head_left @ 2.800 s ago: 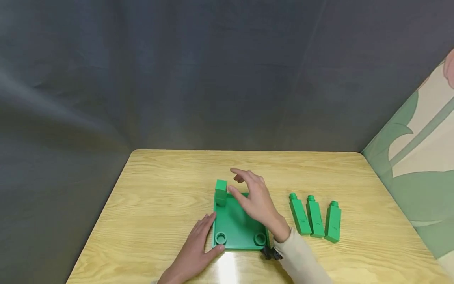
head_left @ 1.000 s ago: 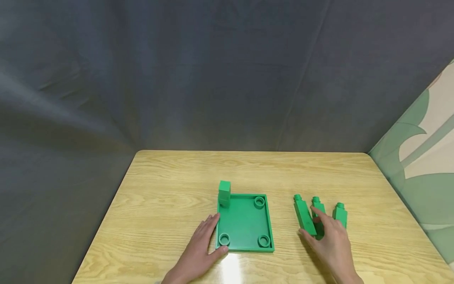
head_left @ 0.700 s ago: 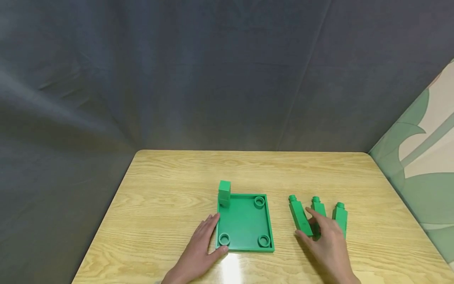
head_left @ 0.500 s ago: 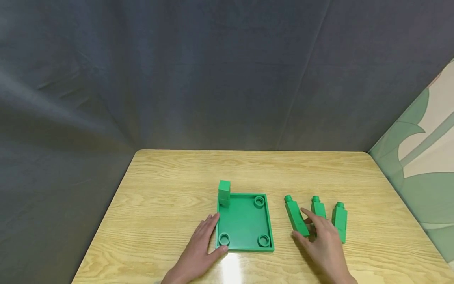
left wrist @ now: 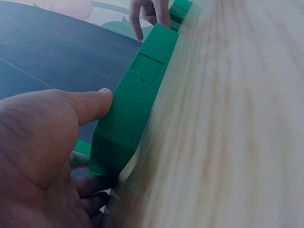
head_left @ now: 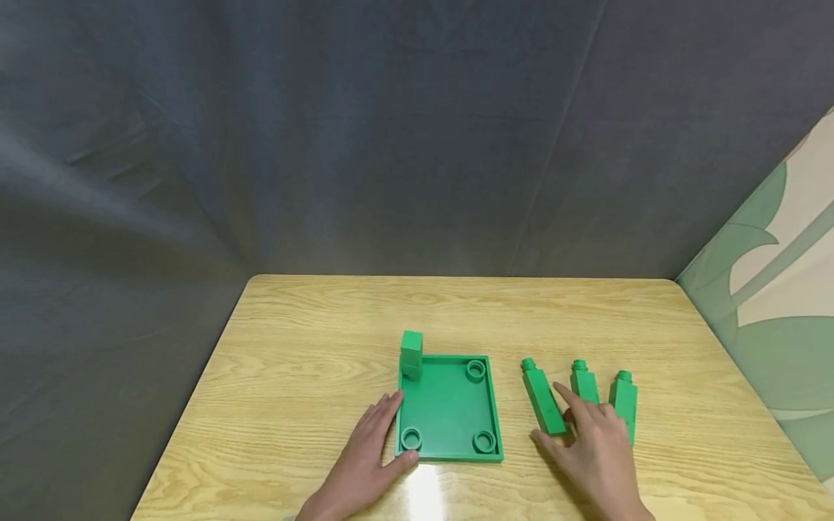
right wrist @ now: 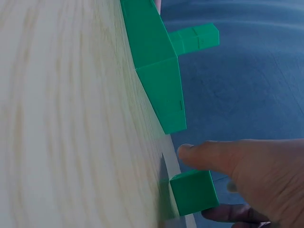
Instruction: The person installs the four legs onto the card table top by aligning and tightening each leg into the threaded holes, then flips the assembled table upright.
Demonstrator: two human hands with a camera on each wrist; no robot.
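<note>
My left hand rests at the near left corner of a green square tray, its thumb along the front wall and fingers against the left side. A green post stands upright in the tray's far left corner; round sockets show at the other corners. On the right, my right hand spans the near end of the leftmost loose green post. Its index finger lies along the post's right side. In the right wrist view the thumb is apart from that post's square end.
Two more loose posts lie right of the leftmost one: a middle post, partly behind my right hand, and a right post. All lie on a wooden table. A dark curtain borders the back and left.
My right hand has gone from above the tray to the loose posts. The leftmost post has slid left, away from the middle one, and the right thumb has moved off it. My left hand stays put.
</note>
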